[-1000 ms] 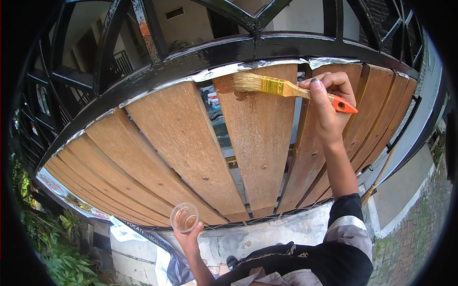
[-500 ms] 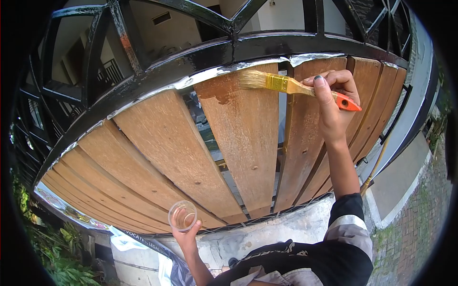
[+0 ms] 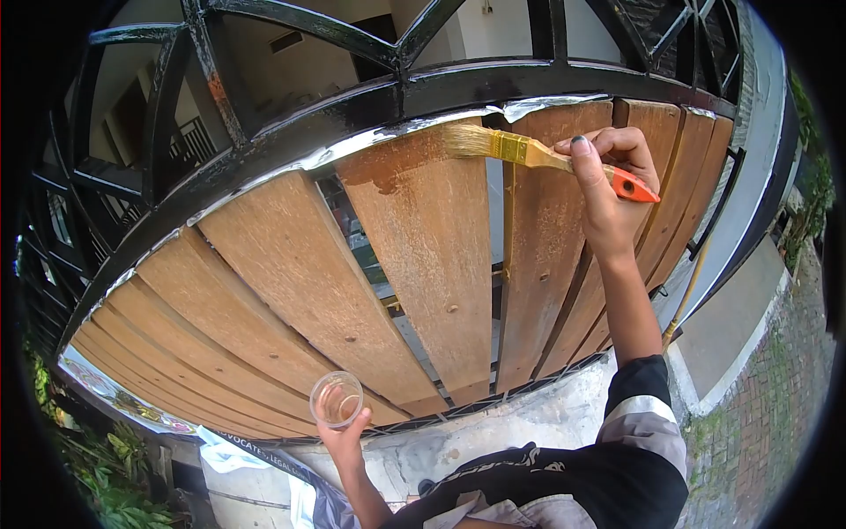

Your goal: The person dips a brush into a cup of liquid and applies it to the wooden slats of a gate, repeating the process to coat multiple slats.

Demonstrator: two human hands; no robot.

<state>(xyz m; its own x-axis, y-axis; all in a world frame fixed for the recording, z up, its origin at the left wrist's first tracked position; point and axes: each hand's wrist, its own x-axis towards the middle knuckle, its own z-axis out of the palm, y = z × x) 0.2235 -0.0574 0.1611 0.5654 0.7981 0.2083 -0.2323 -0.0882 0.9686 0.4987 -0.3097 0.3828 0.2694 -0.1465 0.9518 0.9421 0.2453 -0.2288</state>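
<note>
My right hand [image 3: 614,181] grips a paintbrush [image 3: 520,150] by its wooden handle, which ends in an orange tip. Its pale bristles touch the upper right part of a wooden slat [image 3: 432,256]. Dark, wet-looking brown finish covers the top of that slat, while its lower part is paler and dry-looking. Low on the left, my left hand [image 3: 345,432] holds a clear plastic cup [image 3: 336,399] with a little brownish liquid in it. The cup is in front of the lower ends of the slats.
A black metal frame [image 3: 352,113] runs above the slats, with whitish covering [image 3: 370,141] along its lower edge. Printed banner sheeting [image 3: 256,458] hangs below at left. Plants [image 3: 123,480] grow at lower left; brick paving [image 3: 749,423] lies at right.
The view has shifted, so the slats and frame sit further left. The brush bristles have moved slightly right and down across the same slat. The cup stays nearly still.
</note>
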